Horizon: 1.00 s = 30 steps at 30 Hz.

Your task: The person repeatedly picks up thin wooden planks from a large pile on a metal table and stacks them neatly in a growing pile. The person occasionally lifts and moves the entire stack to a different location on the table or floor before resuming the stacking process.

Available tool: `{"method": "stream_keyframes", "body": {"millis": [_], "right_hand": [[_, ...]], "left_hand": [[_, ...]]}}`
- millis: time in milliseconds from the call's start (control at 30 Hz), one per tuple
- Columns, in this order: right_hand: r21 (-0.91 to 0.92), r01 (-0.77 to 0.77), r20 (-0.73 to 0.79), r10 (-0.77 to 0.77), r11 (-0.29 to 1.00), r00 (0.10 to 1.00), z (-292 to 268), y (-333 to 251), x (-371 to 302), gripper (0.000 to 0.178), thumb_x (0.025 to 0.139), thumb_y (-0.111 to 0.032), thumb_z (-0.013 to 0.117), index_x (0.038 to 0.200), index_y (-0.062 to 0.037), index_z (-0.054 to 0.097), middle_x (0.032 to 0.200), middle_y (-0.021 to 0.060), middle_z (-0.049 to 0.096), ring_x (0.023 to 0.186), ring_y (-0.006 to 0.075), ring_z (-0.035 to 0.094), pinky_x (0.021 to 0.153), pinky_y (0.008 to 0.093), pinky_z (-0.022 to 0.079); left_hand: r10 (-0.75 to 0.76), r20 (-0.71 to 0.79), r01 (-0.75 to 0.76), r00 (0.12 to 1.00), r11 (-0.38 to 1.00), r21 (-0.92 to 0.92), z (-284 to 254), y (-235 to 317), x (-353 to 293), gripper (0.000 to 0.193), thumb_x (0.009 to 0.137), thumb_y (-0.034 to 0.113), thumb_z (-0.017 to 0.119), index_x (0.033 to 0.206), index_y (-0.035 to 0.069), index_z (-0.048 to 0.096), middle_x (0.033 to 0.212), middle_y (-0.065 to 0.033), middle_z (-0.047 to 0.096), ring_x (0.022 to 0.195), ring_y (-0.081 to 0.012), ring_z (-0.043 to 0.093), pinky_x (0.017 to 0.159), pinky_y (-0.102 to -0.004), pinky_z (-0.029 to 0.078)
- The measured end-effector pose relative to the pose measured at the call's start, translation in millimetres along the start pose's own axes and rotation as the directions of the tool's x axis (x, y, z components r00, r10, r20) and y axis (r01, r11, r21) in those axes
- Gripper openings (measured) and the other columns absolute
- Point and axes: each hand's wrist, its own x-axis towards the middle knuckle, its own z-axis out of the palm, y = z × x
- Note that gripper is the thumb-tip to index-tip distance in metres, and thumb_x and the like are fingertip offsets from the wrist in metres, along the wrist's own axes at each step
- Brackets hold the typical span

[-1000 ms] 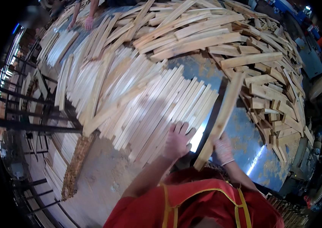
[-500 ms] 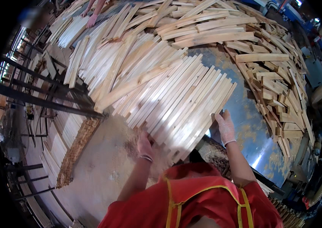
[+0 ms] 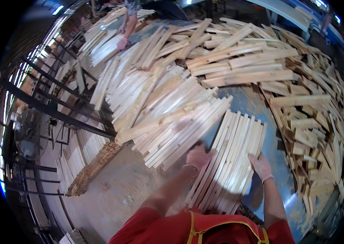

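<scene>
A row of pale wooden strips, lying side by side, is held between my two gloved hands just in front of my red apron. My left hand presses its left side, with the fingertips partly hidden. Along the right side, my right hand grips the edge with its thumb on top. To the left of the held strips lie more pale strips, separated from them by a gap that shows the metal table. A wider board rests across those strips.
Boards and short offcuts are heaped along the far and right sides. A black metal rack stands at left, beside stacked strips. At the far left, another person's gloved hand touches more strips.
My hands have drawn part of the row rightward and toward me, away from the other strips. My left hand moved right. The view has shifted, showing more of the other person.
</scene>
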Motion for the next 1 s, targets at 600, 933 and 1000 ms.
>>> {"method": "stream_keyframes", "body": {"millis": [600,933,1000], "right_hand": [[0.299,0.7,-0.716,-0.333,0.648,0.614,-123.2,-173.2,-116.6,0.069,0.099,-0.036,0.078,0.151,-0.0005,0.049,0.141,0.0115,0.059,0.125,0.0208,0.058,0.107,0.0366,0.048],[-0.468,0.173,-0.296,-0.338,0.867,0.893,60.8,-12.1,-160.5,0.067,0.099,-0.032,0.072,0.152,0.0014,0.048,0.15,0.0201,0.055,0.135,0.0351,0.055,0.114,0.0429,0.048],[-0.557,0.157,-0.248,-0.343,0.816,0.906,108.2,1.4,-154.8,0.07,0.098,-0.032,0.072,0.153,0.0023,0.047,0.154,0.0226,0.053,0.14,0.0385,0.053,0.116,0.0444,0.047]], "left_hand": [[0.592,-0.586,-0.801,0.553,0.572,-0.179,-159.1,185.2,-68.4,0.113,0.073,0.051,0.088,0.16,-0.003,0.04,0.142,-0.0272,0.053,0.131,-0.0421,0.052,0.116,-0.0501,0.044],[0.798,-0.006,-0.778,0.602,0.588,0.221,-63.8,-38.6,-9.4,0.055,0.097,0.015,0.059,0.151,0.002,0.054,0.153,-0.0151,0.054,0.144,-0.0298,0.049,0.118,-0.0452,0.041],[0.808,0.09,-0.649,0.583,0.396,0.65,-60.7,-73.6,-1.2,0.056,0.094,0.015,0.06,0.149,0.0,0.057,0.153,-0.0148,0.053,0.142,-0.0308,0.049,0.118,-0.0447,0.04]]}}
